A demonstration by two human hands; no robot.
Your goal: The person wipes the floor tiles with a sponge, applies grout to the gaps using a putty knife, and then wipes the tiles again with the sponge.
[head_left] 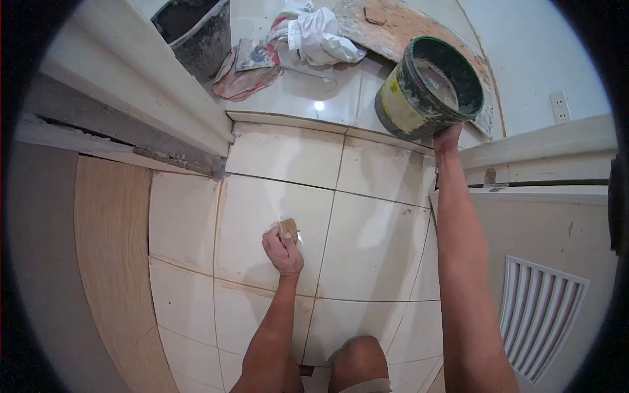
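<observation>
My left hand [283, 254] is closed around a small tan sponge [288, 228], low over the white floor tiles [275, 196]. Part of the sponge is hidden by the fingers. Farther forward on the right, my right hand [448, 136] is at the lower side of a black bucket [401, 105] with a green rim and a yellow label. The bucket tilts toward me, and a greyish, cloudy content [436, 82] shows inside it. Most of that hand's fingers are hidden behind the bucket.
Beyond a raised tile step [288, 120] lie white and red rags [321, 39], a dirty dark bucket [203, 39] and a stained board [393, 26]. A door frame [144, 72] stands on the left. On the right is a door with a louvred vent [540, 314].
</observation>
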